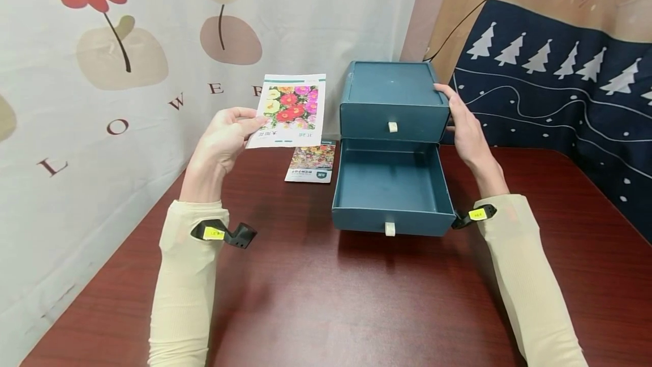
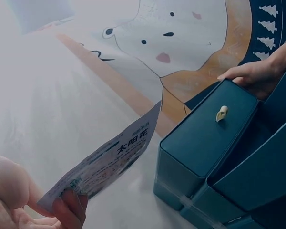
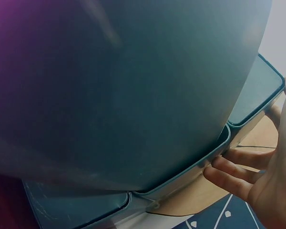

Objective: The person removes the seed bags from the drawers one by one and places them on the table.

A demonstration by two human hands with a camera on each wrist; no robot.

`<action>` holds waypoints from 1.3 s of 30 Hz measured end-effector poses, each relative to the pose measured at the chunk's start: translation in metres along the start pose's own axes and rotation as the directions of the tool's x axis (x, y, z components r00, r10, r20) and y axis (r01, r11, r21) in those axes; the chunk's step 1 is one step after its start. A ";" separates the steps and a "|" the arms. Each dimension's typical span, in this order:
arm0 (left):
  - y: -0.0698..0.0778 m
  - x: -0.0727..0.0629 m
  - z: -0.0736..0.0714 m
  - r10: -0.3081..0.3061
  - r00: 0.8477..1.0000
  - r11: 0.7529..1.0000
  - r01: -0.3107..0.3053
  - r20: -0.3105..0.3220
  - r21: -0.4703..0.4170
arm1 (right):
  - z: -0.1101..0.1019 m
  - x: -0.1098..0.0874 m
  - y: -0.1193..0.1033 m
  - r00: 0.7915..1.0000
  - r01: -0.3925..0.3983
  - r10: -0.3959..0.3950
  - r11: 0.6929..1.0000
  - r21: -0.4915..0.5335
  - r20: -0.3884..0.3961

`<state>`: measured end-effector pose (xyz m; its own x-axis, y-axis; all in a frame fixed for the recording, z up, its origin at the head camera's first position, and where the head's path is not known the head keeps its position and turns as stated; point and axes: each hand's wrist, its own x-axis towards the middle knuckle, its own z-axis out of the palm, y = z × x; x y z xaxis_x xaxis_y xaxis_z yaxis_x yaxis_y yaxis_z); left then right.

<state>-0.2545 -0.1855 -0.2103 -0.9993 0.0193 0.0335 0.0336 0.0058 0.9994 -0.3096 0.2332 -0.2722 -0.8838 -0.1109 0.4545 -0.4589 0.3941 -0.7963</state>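
Observation:
In the head view my left hand (image 1: pixel 224 132) pinches the lower left edge of a seed packet (image 1: pixel 292 109) with a colourful flower photo, held up off the table. The left wrist view shows the same seed packet (image 2: pixel 117 152) edge-on, fingertips curled at its near end. My right hand (image 1: pixel 466 126) rests against the right side of a blue two-drawer box (image 1: pixel 394 84), one fingertip at its top edge. Its fingers (image 3: pixel 233 176) lie fairly straight along the side in the right wrist view. The lower drawer (image 1: pixel 389 186) is pulled out with nothing in it; the upper drawer (image 1: pixel 367 120) is closed.
A second seed packet (image 1: pixel 312 163) lies on the dark red table (image 1: pixel 326 299), left of the box and partly under the held one in this view. A white printed curtain (image 1: pixel 305 27) hangs behind, and a navy tree-patterned cloth (image 1: pixel 540 84) at the right.

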 end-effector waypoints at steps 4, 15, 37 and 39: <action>-0.004 0.004 -0.002 0.009 1.000 1.000 -0.009 -0.025 0.030 | 0.000 0.000 0.000 1.000 0.002 -0.002 1.000 0.001 0.001; -0.007 0.009 -0.005 0.008 0.999 0.995 -0.004 -0.043 0.099 | 0.000 0.001 0.000 1.000 0.002 -0.002 1.000 0.003 -0.004; -0.025 0.027 -0.021 -0.038 0.999 0.985 0.037 -0.001 0.166 | 0.001 0.001 0.000 1.000 -0.005 0.005 1.000 0.015 0.002; -0.027 0.030 -0.023 -0.049 0.999 0.986 0.049 -0.001 0.157 | 0.001 0.001 0.000 1.000 -0.004 0.004 1.000 0.013 0.001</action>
<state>-0.2854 -0.2078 -0.2366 -0.9997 0.0178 -0.0158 -0.0127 0.1634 0.9865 -0.3106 0.2327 -0.2724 -0.8858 -0.1100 0.4508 -0.4563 0.3824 -0.8034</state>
